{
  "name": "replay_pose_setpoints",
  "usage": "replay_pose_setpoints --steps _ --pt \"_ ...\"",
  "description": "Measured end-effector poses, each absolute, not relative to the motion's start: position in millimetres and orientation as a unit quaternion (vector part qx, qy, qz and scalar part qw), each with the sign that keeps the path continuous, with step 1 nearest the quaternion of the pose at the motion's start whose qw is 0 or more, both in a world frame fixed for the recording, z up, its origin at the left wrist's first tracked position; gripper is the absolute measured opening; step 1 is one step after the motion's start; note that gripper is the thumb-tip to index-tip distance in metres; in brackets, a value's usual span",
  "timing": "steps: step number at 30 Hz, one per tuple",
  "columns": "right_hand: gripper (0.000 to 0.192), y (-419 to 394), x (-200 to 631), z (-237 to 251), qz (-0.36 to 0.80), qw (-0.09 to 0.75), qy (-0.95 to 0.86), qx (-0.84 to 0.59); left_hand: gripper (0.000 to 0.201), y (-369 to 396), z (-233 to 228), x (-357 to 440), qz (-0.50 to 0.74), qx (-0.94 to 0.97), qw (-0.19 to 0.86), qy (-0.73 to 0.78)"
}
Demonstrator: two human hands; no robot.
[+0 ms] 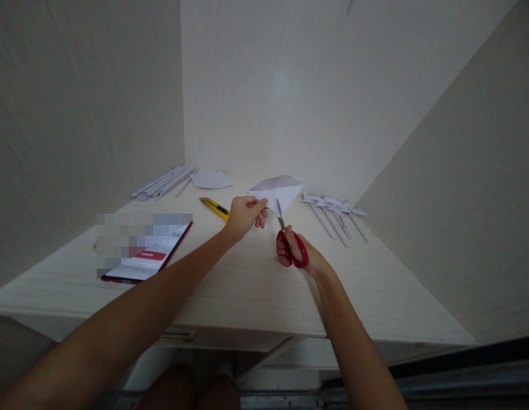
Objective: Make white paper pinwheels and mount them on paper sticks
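Observation:
My left hand (248, 215) pinches the left corner of a folded white sheet of paper (285, 191), which is held just above the table. In my right hand (298, 250) is a pair of scissors with red handles (304, 256), fingers through the loops. The scissor blades point away from me and lie over the lower edge of the paper, close to my left fingertips. Whether they are cutting into it, I cannot tell. Just left of my left hand lies a yellow utility knife (213, 208), partly hidden behind that hand.
On the left of the pale table (230, 285) lies a tablet (151, 256), partly blurred out. Behind it are a bundle of thin white paper sticks (164, 183) and another piece of paper (210, 180). Several paper pinwheels on sticks (332, 208) lie at right. Walls enclose the table.

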State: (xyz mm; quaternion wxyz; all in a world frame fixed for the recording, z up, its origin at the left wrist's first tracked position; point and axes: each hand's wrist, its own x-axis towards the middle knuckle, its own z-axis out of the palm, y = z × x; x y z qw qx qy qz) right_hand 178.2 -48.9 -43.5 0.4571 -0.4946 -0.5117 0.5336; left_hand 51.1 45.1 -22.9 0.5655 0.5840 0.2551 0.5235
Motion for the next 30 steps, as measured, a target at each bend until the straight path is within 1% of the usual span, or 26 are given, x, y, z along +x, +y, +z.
replay_pose_setpoints --steps 8,30 --pt "0.053 -47.9 178.5 -44.5 0.530 0.451 -0.512 -0.503 0.030 43.5 -22.0 50.9 0.520 0.583 0.568 0.259" --pt "0.057 -46.7 182.6 -49.0 0.476 0.441 -0.529 -0.547 0.030 44.8 -23.9 51.0 0.518 0.586 0.568 0.257"
